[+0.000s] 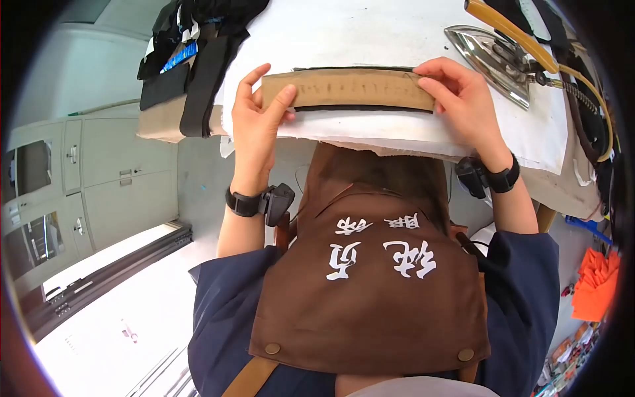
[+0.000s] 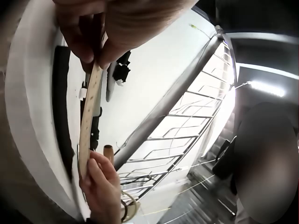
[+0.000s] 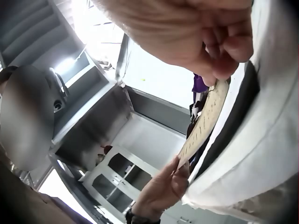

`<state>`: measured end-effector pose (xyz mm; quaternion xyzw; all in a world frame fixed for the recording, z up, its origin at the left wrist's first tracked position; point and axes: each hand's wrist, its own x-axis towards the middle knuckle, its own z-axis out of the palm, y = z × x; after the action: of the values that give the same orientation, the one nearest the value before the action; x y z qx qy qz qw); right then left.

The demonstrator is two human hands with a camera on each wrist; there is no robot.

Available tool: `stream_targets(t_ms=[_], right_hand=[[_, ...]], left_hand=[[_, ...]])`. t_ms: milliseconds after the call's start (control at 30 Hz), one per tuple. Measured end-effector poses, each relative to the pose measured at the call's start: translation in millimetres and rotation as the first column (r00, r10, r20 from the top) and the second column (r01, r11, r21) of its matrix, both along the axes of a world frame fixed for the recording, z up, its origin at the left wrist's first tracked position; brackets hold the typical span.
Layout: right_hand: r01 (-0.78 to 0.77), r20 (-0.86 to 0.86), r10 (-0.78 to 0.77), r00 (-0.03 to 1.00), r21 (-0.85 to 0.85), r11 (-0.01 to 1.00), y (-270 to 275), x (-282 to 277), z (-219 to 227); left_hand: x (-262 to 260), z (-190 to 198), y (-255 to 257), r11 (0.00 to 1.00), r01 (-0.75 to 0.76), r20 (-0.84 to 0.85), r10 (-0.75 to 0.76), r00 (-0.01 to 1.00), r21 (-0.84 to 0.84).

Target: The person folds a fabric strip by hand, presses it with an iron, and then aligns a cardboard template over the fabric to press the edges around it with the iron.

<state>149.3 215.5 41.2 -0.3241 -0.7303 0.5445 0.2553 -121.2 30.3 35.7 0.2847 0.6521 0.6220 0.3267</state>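
A long tan strip (image 1: 357,89), stiff-looking like cardboard and with a row of dark marks, spans both hands across the front of the table. My left hand (image 1: 254,119) pinches its left end, thumb on the near face. At the other end my right hand (image 1: 466,99) grips it between thumb and fingers. Behind the tan strip lies a black fabric strip (image 3: 233,126) on the white cloth, its edges showing above and below in the head view. Both wrist views show the tan strip (image 2: 89,107) held up at an angle over the cloth.
An iron (image 1: 486,56) with a yellow-brown handle and hose lies at the right of the white-covered table (image 1: 344,33). Dark fabric pieces (image 1: 206,86) hang over the left edge. Pale cabinets (image 1: 122,159) stand at left; orange cloth (image 1: 595,284) sits low at right.
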Motion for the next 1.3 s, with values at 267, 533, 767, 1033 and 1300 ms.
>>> stream_targets(t_ms=[267, 533, 767, 1033, 1300], right_hand=[[0.072, 0.126, -0.104, 0.987, 0.236, 0.969, 9.3, 1.8, -14.3], [0.047, 0.199, -0.123, 0.972, 0.346, 0.937, 6.7, 1.9, -7.1], [0.02, 0.18, -0.114, 0.977, 0.454, 0.891, 3.7, 0.6, -8.9], [0.005, 0.229, -0.108, 0.967, 0.409, 0.912, 7.2, 0.0, -6.1], [-0.051, 0.288, -0.106, 0.952, 0.488, 0.871, 4.4, -2.9, -1.9]], left_hand=[[-6.2, -4.0, 4.5, 0.99, 0.045, -0.572, -0.113, 0.812, -0.132], [-1.1, -3.5, 6.8, 0.979, 0.017, -0.732, -0.164, 0.661, -0.205], [-0.9, 1.6, 9.0, 0.964, 0.02, -0.727, -0.214, 0.652, -0.265], [-0.1, -0.9, 10.5, 0.953, -0.052, -0.825, -0.23, 0.516, -0.298], [1.7, 10.1, 30.9, 0.86, 0.42, -0.944, -0.33, 0.026, -0.289]])
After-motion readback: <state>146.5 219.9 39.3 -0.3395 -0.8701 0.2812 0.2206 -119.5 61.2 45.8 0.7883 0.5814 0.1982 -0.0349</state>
